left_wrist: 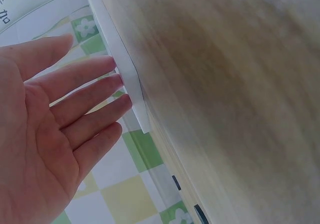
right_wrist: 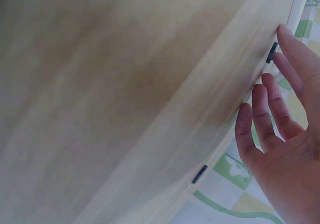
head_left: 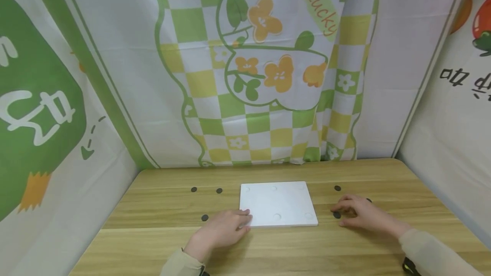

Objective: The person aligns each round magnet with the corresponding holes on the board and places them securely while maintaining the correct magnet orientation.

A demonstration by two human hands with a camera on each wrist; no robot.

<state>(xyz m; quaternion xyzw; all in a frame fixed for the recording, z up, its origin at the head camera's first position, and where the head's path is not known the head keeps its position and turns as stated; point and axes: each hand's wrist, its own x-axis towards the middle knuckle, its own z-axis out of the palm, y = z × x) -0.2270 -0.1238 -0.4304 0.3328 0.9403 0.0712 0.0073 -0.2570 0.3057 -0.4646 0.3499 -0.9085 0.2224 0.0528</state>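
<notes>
A thin white board [head_left: 278, 203] with several shallow round recesses lies flat on the wooden table. My left hand [head_left: 226, 227] rests its fingertips on the board's near left corner; the left wrist view shows those fingers [left_wrist: 95, 92] fairly straight along the board's edge [left_wrist: 125, 67]. To the right of the board, my right hand [head_left: 358, 214] is low over the table. Its thumb and forefinger are on either side of a small black disc [head_left: 336, 215], which lies flat. In the right wrist view this disc [right_wrist: 271, 52] shows between the two fingertips, the other fingers loosely bent.
Left of the board lie three more black discs [head_left: 205, 217]. Another disc [head_left: 337, 188] is behind my right hand, and one more [head_left: 369, 200] is partly hidden by it. A patterned curtain [head_left: 268, 131] hangs at the table's [head_left: 172, 246] back edge, with cloth walls on both sides.
</notes>
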